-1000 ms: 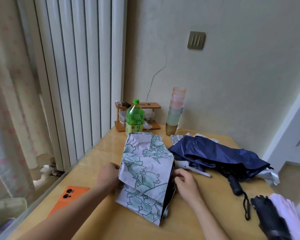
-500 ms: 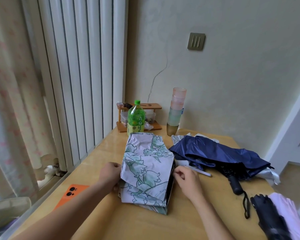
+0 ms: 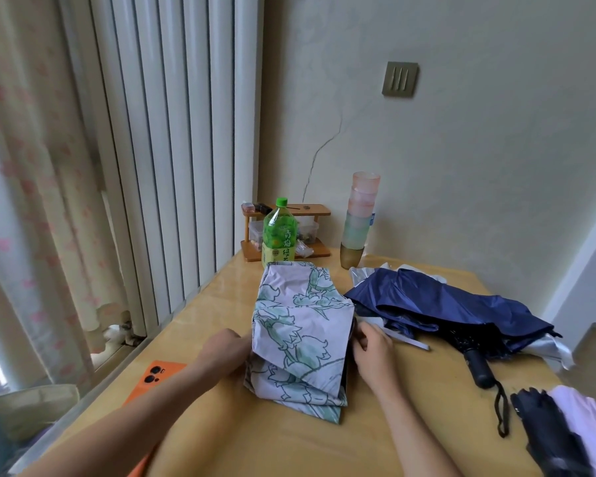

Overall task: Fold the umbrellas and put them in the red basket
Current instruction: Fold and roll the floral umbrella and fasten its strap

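Umbrella canopy of pale lilac cloth with green flowers (image 3: 300,339) is lying on the yellow wooden table (image 3: 289,445), both hands gripping its edges, left hand (image 3: 226,351) and right hand (image 3: 372,349); pleats probably need aligning flat before rolling.

Soft daylight enters from the left through a sheer patterned curtain (image 3: 25,187), leaving the room evenly but dimly lit with a greenish-yellow cast. The pale wall (image 3: 461,160) shows no hard shadows. A broad sheen of window glare lies on the yellow tabletop (image 3: 221,297) near the white vertical-ribbed panel (image 3: 172,139); shadows under the objects are faint. The wide-angle lens bends the panel's ribs and the curtain outward at the left edge. Both forearms at the bottom and the dark folded umbrella (image 3: 547,435) at the lower right corner look soft and smeared.
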